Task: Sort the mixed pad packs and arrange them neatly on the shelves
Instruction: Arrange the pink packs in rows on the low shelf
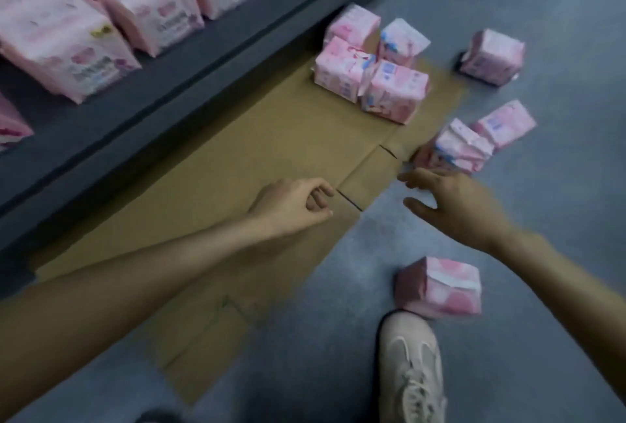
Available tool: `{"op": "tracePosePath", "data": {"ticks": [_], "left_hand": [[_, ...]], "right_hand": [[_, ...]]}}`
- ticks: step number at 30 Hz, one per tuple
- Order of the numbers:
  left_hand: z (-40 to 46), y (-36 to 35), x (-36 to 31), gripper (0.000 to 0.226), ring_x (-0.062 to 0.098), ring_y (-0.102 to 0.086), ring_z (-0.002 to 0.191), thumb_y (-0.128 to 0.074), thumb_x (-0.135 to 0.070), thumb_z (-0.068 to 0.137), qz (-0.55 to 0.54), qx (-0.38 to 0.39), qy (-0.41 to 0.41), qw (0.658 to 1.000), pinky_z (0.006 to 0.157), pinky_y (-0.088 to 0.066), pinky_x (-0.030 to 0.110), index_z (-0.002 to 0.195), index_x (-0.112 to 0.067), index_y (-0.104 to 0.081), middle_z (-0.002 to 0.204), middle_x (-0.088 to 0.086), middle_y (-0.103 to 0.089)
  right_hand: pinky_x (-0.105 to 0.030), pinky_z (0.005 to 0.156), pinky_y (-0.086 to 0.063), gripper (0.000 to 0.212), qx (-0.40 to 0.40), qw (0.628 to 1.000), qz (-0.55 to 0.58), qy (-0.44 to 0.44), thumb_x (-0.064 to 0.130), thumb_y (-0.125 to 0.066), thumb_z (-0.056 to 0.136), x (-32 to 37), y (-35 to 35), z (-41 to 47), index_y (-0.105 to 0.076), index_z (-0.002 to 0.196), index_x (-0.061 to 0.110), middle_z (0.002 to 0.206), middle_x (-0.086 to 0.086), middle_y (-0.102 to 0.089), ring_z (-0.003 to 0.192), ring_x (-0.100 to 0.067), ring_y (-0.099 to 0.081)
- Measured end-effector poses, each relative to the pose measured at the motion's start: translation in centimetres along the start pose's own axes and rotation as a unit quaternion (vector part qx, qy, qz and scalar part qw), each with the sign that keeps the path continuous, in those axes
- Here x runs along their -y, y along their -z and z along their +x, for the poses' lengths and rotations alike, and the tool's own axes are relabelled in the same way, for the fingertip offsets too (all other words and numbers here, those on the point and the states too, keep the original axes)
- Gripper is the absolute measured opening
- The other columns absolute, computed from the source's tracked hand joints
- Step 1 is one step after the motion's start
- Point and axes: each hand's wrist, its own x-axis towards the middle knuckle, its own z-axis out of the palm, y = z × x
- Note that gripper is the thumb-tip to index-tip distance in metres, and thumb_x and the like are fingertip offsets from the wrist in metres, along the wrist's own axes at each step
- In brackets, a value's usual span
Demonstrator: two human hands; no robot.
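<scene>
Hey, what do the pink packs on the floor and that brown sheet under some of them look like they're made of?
The pink packs look like thin soft plastic film, slightly glossy, with crinkled, folded ends. The brown sheet looks like flattened matte cardboard, going by its tan colour, fold lines and cut slits. Blur leaves the finer texture unclear.

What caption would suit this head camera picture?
Right hand reaches for a pink pad pack on the floor; left hand hovers over flattened cardboard beside the shelf.
</scene>
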Motion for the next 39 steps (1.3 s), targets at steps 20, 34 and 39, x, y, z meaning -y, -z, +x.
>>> {"op": "tracePosePath", "data": {"ticks": [20, 34, 39], "left_hand": [[5.6, -11.5, -7.3, 0.092, 0.022, -0.054, 0.098, -0.048, -0.081, 0.056, 0.09, 0.063, -0.174, 0.979, 0.075, -0.043, 0.031, 0.122, -0.018, -0.052, 0.11, 0.001, -0.056], [8.3, -2.9, -2.4, 0.079, 0.019, -0.059, 0.099, -0.078, -0.055, 0.055, 0.012, -0.012, 0.051, 0.999, 0.076, -0.045, 0.03, 0.123, -0.027, -0.049, 0.113, -0.005, -0.063], [5.9, 0.6, 0.5, 0.085, 0.019, -0.058, 0.096, -0.066, -0.067, 0.046, 0.068, -0.01, 0.052, 0.996, 0.078, -0.05, 0.035, 0.121, -0.029, -0.049, 0.112, -0.006, -0.061]], "right_hand": [[-0.036, 0.094, -0.039, 0.049, -0.136, 0.971, 0.144, -0.135, 0.021, -0.07, 0.084, -12.9, -4.4, -3.9, -0.054, 0.129, 0.014, 0.126, -0.012, -0.052, 0.114, -0.031, -0.048], [-0.044, 0.092, -0.038, 0.087, -0.156, 0.977, 0.038, -0.143, 0.051, -0.072, 0.067, -13.6, -3.8, 4.9, -0.039, 0.139, 0.016, 0.132, -0.014, -0.049, 0.117, -0.036, -0.047], [-0.037, 0.08, -0.046, 0.08, -0.161, 0.971, 0.162, -0.065, 0.036, -0.081, 0.065, -8.3, -3.8, 4.4, -0.043, 0.132, 0.016, 0.126, -0.007, -0.055, 0.109, -0.028, -0.055]]}}
